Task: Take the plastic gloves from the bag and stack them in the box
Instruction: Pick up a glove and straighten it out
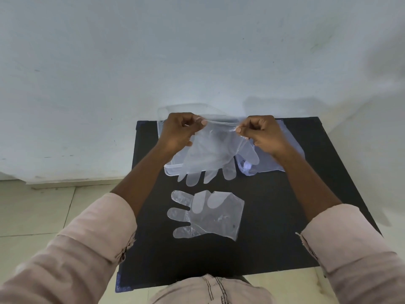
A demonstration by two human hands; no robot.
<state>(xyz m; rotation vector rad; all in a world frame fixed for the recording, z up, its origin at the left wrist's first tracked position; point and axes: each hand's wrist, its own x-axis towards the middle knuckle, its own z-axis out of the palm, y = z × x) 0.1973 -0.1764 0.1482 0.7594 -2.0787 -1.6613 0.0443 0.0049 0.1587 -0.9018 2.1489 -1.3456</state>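
Head view shows the left hand (179,130) and right hand (262,133) each pinching a corner of one clear plastic glove's (210,156) cuff, holding it stretched between them with its fingers hanging down over the near edge of the clear box (169,170). A second glove (208,215) lies flat on the black table (274,227) nearer the person, and the bag (271,163) rests just right of the box.

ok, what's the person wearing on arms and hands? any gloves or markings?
Both hands, left hand and right hand, are bare: no gloves, rings or watch visible. Pale pink long sleeves, left sleeve and right sleeve, are pushed up, leaving forearms bare. No markings.
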